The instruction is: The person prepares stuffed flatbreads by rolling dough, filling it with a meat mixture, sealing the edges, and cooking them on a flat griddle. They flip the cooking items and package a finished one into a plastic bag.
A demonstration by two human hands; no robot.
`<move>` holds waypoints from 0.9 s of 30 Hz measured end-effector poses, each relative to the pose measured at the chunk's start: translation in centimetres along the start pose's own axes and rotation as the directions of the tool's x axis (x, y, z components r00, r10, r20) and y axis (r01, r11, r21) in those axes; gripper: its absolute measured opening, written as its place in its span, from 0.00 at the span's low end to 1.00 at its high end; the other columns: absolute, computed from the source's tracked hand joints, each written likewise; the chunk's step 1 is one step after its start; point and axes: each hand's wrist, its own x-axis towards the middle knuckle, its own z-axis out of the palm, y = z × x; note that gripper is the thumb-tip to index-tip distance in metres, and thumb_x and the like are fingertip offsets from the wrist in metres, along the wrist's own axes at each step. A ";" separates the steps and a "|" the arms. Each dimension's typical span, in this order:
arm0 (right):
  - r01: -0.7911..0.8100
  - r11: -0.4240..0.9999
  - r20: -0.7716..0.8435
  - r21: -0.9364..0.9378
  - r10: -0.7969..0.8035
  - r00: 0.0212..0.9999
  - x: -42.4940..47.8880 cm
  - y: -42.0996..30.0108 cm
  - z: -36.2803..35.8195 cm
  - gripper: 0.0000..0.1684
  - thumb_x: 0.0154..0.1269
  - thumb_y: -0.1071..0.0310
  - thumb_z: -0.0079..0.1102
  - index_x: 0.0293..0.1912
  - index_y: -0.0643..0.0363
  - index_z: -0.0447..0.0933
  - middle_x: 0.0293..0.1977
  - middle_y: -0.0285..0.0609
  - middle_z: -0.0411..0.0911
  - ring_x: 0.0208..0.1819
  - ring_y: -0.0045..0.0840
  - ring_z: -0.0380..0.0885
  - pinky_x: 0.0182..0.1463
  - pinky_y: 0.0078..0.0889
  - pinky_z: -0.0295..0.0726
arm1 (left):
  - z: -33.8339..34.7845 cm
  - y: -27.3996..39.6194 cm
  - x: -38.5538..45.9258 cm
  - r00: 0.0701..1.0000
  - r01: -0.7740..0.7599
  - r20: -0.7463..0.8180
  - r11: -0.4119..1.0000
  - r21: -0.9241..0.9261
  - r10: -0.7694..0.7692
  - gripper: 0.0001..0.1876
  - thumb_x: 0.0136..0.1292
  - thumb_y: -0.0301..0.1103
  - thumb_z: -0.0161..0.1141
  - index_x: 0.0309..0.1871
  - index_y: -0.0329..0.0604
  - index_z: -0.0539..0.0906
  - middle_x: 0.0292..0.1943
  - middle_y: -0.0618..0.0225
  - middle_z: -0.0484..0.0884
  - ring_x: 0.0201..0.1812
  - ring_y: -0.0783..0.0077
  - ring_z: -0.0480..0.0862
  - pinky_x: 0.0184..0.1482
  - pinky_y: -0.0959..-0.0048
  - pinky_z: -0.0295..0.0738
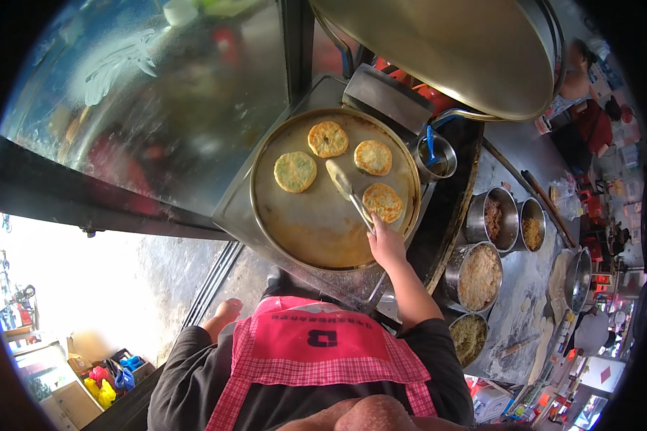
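Observation:
My right hand [389, 247] grips the handle of metal tongs [345, 186], which reach over a large round griddle pan [296, 231]. Several browned flatbreads lie on the pan. One flatbread [383, 202] is just right of the tongs, and another [373, 158] sits above it. At the top is a third flatbread [328, 139]; a greener one [295, 172] rests to the left. The tongs' tip is between them, and whether it touches the pan I cannot tell. My left hand [228, 309] hangs at my side, its fingers curled and apparently holding nothing.
A big round lid [463, 48] stands raised behind the pan. Beside the pan is a metal pot [446, 153] with a blue-handled utensil [431, 143]. Metal containers of fillings, including a pale one [480, 277], line the floury worktop [509, 323] at right. A glass panel [194, 108] borders the left.

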 end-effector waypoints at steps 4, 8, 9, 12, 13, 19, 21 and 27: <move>0.045 0.963 0.243 -0.267 0.022 0.970 -0.9 -0.3 -1.8 0.37 0.63 0.62 0.58 0.70 0.49 0.59 0.46 0.42 0.75 0.44 0.38 0.79 0.43 0.43 0.79 | 1.7 2.8 -1.3 0.998 -0.049 -0.031 0.993 0.112 0.053 0.17 0.62 0.45 0.58 0.47 0.45 0.83 0.32 0.61 0.85 0.29 0.66 0.86 0.34 0.66 0.80; 0.018 0.971 0.261 -0.240 0.046 0.964 -0.7 -0.6 -1.4 0.37 0.62 0.61 0.59 0.70 0.48 0.59 0.47 0.44 0.75 0.44 0.40 0.79 0.44 0.44 0.79 | 3.0 -1.3 0.6 0.989 -0.149 -0.009 0.984 0.096 0.150 0.16 0.62 0.43 0.58 0.47 0.45 0.83 0.31 0.62 0.86 0.28 0.67 0.85 0.32 0.68 0.78; 0.030 0.970 0.258 -0.241 0.034 0.966 -1.0 -0.6 -1.6 0.37 0.62 0.61 0.59 0.70 0.48 0.59 0.47 0.45 0.75 0.44 0.41 0.79 0.44 0.44 0.79 | 3.1 -0.8 1.1 0.997 -0.079 -0.013 0.997 0.011 0.079 0.16 0.62 0.43 0.58 0.47 0.45 0.84 0.30 0.62 0.86 0.28 0.68 0.85 0.32 0.68 0.78; 0.023 0.971 0.361 -0.239 0.067 0.930 -2.0 -1.7 -2.7 0.38 0.62 0.60 0.59 0.70 0.47 0.58 0.49 0.48 0.74 0.44 0.42 0.79 0.44 0.44 0.79 | 2.6 0.4 1.4 0.989 0.139 -0.020 0.964 -0.225 -0.148 0.16 0.61 0.42 0.59 0.47 0.45 0.84 0.29 0.63 0.86 0.27 0.68 0.84 0.32 0.69 0.77; 0.017 0.971 0.412 -0.239 0.086 0.907 -2.0 -2.2 -2.9 0.39 0.62 0.60 0.59 0.70 0.47 0.57 0.50 0.48 0.74 0.44 0.43 0.79 0.45 0.44 0.79 | 2.3 0.9 1.2 0.975 0.208 -0.012 0.932 -0.297 -0.222 0.16 0.61 0.43 0.59 0.47 0.45 0.84 0.29 0.63 0.86 0.27 0.68 0.84 0.32 0.69 0.77; -0.119 0.978 0.275 -0.171 0.164 0.947 -0.1 -2.9 -0.4 0.39 0.61 0.63 0.60 0.70 0.46 0.57 0.48 0.49 0.76 0.44 0.45 0.79 0.46 0.45 0.79 | 0.0 0.9 1.3 0.971 0.216 -0.035 0.933 -0.288 -0.236 0.16 0.61 0.42 0.59 0.46 0.42 0.84 0.29 0.61 0.86 0.27 0.65 0.85 0.34 0.66 0.78; -0.290 0.932 0.309 0.219 0.216 0.926 -0.6 -2.4 2.1 0.36 0.64 0.63 0.59 0.70 0.51 0.58 0.42 0.45 0.79 0.36 0.32 0.80 0.37 0.34 0.79 | -0.2 -0.2 1.0 0.965 0.233 -0.045 0.926 -0.298 -0.257 0.16 0.61 0.42 0.59 0.45 0.42 0.84 0.28 0.61 0.85 0.27 0.65 0.85 0.34 0.65 0.78; -0.705 -0.229 0.730 0.671 0.033 0.683 3.5 -7.6 4.9 0.08 0.70 0.67 0.53 0.47 0.54 0.70 0.34 0.41 0.79 0.25 0.19 0.75 0.23 0.20 0.70 | -0.4 -5.1 0.8 0.966 0.253 0.012 0.926 -0.279 -0.260 0.15 0.65 0.40 0.57 0.47 0.39 0.81 0.31 0.66 0.84 0.26 0.71 0.84 0.26 0.70 0.77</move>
